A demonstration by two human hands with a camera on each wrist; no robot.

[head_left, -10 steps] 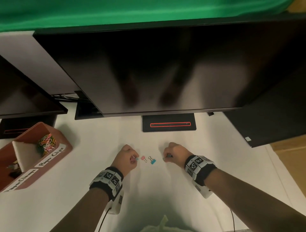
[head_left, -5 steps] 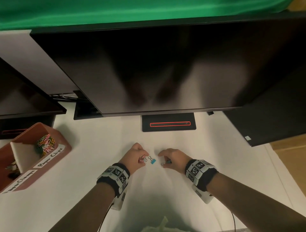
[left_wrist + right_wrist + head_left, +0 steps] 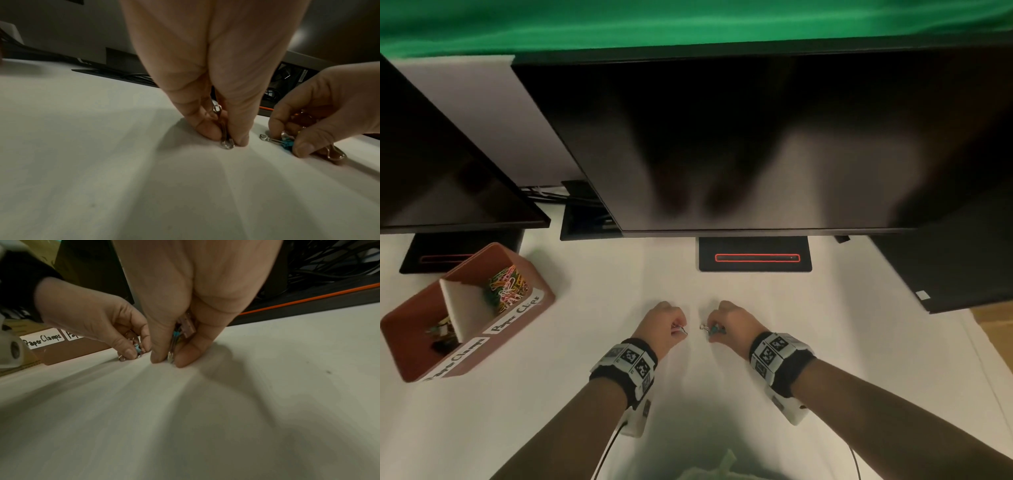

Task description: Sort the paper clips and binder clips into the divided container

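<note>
A sec before, two small binder clips, one pink and one blue, lay loose on the desk (image 3: pixel 571 404) between my hands w/ a gap each side. By this moment both were picked off: my hands had closed in toward the middle and nothing loose showed on the white top btwn them.

My left hand (image 3: pixel 662 329) was curled, thumb and fingertips pinching a binder clip (image 3: pixel 223 129) by its wire handles, the lower loop touching the desk. The right wrist view showed a blue body in that same pinch; whether the pink one was in there too, can't tell.

My right hand (image 3: pixel 729 327) was also curled shut round a small bunch of clips (image 3: pixel 285 142): a blue one low at the fingertips, a pink body tucked further up in the palm, silver handles poking out onto the desk.

So imo the pickup part was about done; what was left was the carry.

The divided container (image 3: pixel 524 311) sat well off to the far left of both hands, nearer the left one. Its far cell, labelled "Paper Clips", held coloured paper clips (image 3: pixel 508 289); the near cell, labelled "Paper Clamps", had a few dark clips in it. That near cell is where these should go.
</note>
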